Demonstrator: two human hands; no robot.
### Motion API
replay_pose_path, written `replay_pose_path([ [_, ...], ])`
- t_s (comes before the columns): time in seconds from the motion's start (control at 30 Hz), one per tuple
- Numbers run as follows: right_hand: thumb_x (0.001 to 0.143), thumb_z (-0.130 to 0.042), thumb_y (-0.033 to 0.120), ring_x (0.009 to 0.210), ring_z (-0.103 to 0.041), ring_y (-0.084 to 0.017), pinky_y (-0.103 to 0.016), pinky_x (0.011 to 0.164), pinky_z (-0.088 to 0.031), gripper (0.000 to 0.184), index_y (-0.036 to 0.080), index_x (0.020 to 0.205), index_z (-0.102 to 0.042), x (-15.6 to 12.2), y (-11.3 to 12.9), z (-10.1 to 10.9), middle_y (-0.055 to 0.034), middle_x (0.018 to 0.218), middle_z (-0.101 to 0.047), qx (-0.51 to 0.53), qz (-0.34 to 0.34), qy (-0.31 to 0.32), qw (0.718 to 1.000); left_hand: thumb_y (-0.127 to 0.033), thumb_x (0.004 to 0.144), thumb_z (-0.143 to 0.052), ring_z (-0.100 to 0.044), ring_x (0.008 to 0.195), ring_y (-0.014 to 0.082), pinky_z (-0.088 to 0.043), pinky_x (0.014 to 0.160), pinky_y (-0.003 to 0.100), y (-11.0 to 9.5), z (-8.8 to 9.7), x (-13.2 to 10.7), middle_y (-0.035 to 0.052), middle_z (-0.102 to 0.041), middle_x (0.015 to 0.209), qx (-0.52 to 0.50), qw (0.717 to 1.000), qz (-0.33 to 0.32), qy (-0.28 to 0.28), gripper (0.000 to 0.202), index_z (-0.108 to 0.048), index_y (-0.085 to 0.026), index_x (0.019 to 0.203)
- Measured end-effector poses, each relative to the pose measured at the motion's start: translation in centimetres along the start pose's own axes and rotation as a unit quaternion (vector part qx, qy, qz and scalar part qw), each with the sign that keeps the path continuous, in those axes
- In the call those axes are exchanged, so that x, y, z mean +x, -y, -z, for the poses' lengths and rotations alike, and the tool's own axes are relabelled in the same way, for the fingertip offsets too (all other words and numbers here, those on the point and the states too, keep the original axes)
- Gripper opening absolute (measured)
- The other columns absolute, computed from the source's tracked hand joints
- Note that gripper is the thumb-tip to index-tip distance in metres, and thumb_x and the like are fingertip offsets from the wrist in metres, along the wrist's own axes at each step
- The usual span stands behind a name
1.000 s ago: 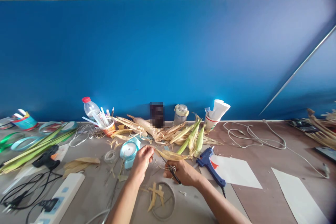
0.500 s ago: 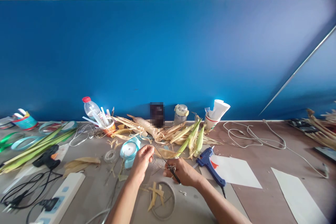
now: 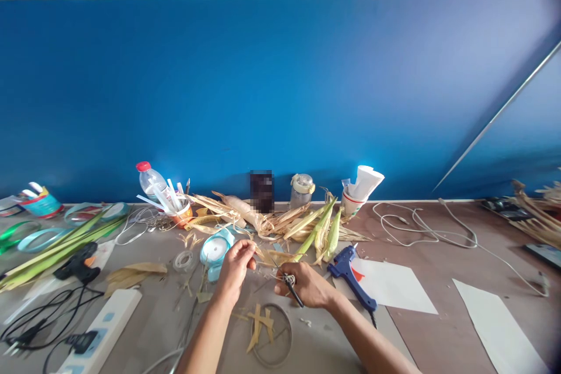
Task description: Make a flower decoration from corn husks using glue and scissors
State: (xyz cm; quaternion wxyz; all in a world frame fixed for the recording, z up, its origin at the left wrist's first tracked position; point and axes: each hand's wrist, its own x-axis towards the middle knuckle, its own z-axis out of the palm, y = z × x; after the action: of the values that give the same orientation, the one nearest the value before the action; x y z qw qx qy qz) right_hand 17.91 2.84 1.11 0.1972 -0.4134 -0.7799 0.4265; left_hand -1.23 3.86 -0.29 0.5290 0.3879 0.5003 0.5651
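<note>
My left hand (image 3: 238, 257) is closed in a pinch above the middle of the table; whatever lies between its fingertips is too small to make out. Just to its right, my right hand (image 3: 304, 284) grips a slim tool with a black handle (image 3: 294, 292), its thin tip pointing up and left. Pale thin loops show around the tool near the fingers. Below the hands, a wire ring (image 3: 290, 336) lies flat, with cut pieces of dry husk (image 3: 262, 322) partly inside it. Behind them spreads a pile of corn husks (image 3: 302, 228).
A blue glue gun (image 3: 354, 280) rests on white paper (image 3: 397, 289) at right. A turquoise ribbon roll (image 3: 214, 251) and clear tape roll (image 3: 183, 260) lie left. A power strip (image 3: 103, 327) sits front left. A lidded jar (image 3: 302, 191) and paper cup (image 3: 350, 204) stand by the blue partition.
My right hand has turned slightly, and the tool's tip has shifted, with more of the pale loops showing. My left hand has moved slightly left.
</note>
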Motion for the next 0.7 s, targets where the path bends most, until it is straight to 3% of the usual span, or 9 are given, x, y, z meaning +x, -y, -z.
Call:
replay_pose_path([
  [0.2,0.072,-0.058,0.032,0.055,-0.040,-0.008,-0.018,0.049,-0.030,0.018,0.014,0.069,-0.059,0.05,-0.14,-0.31,0.0029,0.060,-0.052,-0.003,0.010,0.013,1.000,-0.035,0.060,-0.073,-0.045,0.043,0.0044,-0.035,0.046,0.018,-0.39,-0.24,-0.03,-0.0060,-0.054,0.061,-0.038,0.999,0.005,-0.032,0.026,-0.059,-0.016,0.072],
  [0.7,0.071,-0.059,0.032,0.056,-0.044,-0.009,-0.018,0.050,-0.032,0.018,0.015,0.072,-0.063,0.07,0.26,-0.54,0.0014,0.060,-0.055,-0.003,0.002,0.001,1.000,-0.034,0.061,-0.072,-0.047,0.047,0.0052,-0.037,0.049,0.018,-0.05,-0.93,-0.36,-0.0053,-0.055,0.062,-0.054,0.998,0.002,-0.037,0.026,-0.057,-0.016,0.072],
])
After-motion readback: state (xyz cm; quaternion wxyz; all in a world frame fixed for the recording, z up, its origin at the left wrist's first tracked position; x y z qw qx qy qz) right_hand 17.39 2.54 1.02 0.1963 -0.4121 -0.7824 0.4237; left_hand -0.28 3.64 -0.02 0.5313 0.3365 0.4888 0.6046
